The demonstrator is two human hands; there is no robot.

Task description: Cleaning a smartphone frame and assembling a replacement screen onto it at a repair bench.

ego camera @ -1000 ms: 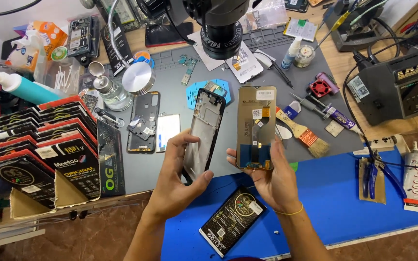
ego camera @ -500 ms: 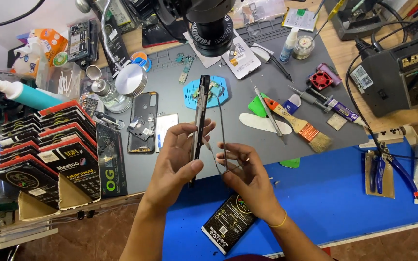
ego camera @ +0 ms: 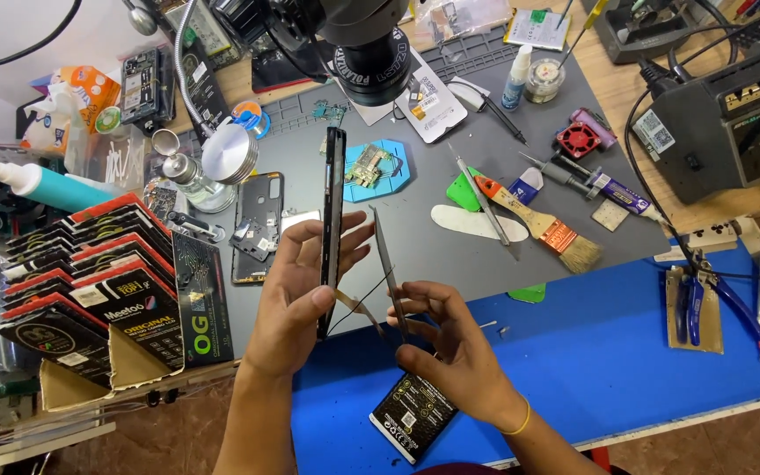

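Fingers of my left hand clamp the phone frame edge-on while my right hand pinches the thin screen just beside it, apart, seemingly sparing the flex between them, 1 battery lying below.

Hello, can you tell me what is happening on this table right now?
A person is working on a taken-apart phone at a repair bench. The left hand holds the black phone frame upright, edge-on to the camera. The right hand holds the thin screen panel beside it, and flex ribbons run between the two parts. A black battery lies on the blue mat below the hands. A paintbrush rests on the grey mat.
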